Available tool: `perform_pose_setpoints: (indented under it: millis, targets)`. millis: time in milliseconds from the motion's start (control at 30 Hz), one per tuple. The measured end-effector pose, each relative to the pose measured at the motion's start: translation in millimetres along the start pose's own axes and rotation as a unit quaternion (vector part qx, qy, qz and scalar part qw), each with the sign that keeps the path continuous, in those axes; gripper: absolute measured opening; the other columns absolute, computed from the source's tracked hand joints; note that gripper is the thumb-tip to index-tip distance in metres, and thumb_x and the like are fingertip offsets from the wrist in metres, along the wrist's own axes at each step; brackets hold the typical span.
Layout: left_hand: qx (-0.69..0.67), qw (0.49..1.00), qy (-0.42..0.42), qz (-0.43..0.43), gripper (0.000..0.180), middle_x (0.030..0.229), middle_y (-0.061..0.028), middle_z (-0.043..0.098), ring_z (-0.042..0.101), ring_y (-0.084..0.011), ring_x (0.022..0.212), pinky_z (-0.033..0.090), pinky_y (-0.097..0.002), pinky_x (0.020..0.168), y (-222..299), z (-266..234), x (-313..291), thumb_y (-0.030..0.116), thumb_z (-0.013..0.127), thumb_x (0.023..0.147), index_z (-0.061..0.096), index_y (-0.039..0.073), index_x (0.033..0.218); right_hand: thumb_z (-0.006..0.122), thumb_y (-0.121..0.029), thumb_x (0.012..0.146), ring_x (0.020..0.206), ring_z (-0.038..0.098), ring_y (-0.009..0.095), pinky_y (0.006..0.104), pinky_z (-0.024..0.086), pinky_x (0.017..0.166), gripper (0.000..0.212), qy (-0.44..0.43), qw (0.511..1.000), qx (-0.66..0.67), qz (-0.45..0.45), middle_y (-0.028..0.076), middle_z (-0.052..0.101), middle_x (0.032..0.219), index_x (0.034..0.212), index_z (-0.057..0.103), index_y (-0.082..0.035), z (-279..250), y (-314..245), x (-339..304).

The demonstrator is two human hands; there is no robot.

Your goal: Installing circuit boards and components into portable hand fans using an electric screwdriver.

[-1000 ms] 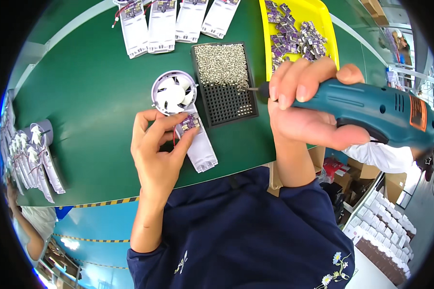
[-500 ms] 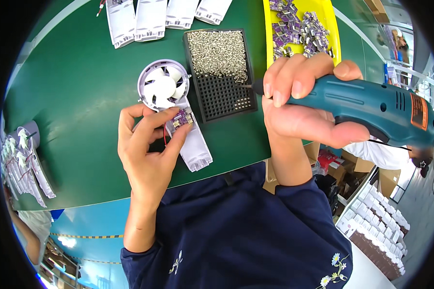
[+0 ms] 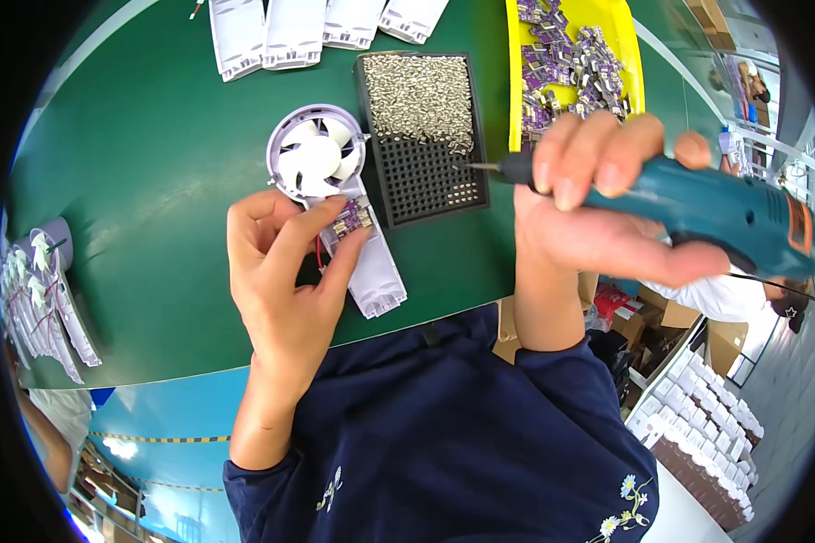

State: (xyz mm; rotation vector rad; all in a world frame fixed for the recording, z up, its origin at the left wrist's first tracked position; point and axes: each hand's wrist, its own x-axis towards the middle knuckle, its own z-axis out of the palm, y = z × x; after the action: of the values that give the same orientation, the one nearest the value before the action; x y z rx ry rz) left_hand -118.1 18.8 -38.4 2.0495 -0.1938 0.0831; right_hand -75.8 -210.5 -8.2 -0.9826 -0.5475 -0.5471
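Between the thumb and fingers of my left hand point(image 3: 281, 262) is a small purple circuit board point(image 3: 349, 220), held over the pale handle point(image 3: 377, 276) of a small fan. The fan's round head point(image 3: 315, 154) with white blades lies just beyond, and a red wire shows beside the board. My right hand point(image 3: 598, 204) is wrapped round a teal electric screwdriver point(image 3: 688, 195). Its bit points left, over the black screw tray point(image 3: 430, 213). Small silver screws point(image 3: 421, 95) heap in the tray's far half, and a few sit in holes near its right edge. Whether a screw is on the bit's tip I cannot tell.
A yellow bin point(image 3: 638, 72) of purple circuit boards stands at the far right of the green table point(image 3: 172, 181). Several white casings point(image 3: 294, 36) lie along the far edge. More fan parts point(image 3: 50, 281) are at the left edge. Other people are partly visible at both sides.
My right hand has drawn the screwdriver to the right, and its bit has come away from the screw heap's edge. The left hand still holds the board at the fan handle.
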Motion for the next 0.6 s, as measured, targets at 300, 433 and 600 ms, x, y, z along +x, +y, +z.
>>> perform_pose_setpoints:
  millis: [300,433,600]
  targets:
    - [0.016,0.999,-0.007,0.046,0.034,0.1,-0.0066,0.051,0.055,-0.0164,0.073,0.048,-0.0288,0.058,2.0,-2.4,3.4,0.0,0.085,0.072,0.073,0.005,0.104,0.057,-0.081,0.083,0.064,0.055,0.019,0.0347,0.045,0.059,0.086,-0.064,0.996,0.022,0.053,0.007,0.056,0.09,0.132,0.048,-0.011,48.5,-17.3,6.1]
    - [-0.002,0.998,-0.015,0.065,0.034,0.1,-0.0065,0.051,0.056,-0.0171,0.078,0.048,-0.0287,0.059,-3.8,-6.0,6.6,-0.001,0.085,0.071,0.074,0.006,0.102,0.056,-0.084,0.081,0.062,0.055,0.02,0.0358,0.046,0.059,0.089,-0.093,0.995,0.02,0.043,0.007,0.056,0.089,0.133,0.045,-0.012,58.7,-1.7,1.7]
    - [-0.057,0.997,-0.02,0.044,0.034,0.102,-0.0066,0.051,0.057,-0.0178,0.086,0.048,-0.0286,0.06,-5.1,-7.8,6.9,0.001,0.086,0.069,0.075,0.008,0.1,0.056,-0.083,0.08,0.06,0.056,0.02,0.0353,0.047,0.057,0.088,-0.126,0.989,-0.024,0.069,0.007,0.055,0.09,0.133,0.042,-0.013,66.4,2.6,-1.8]
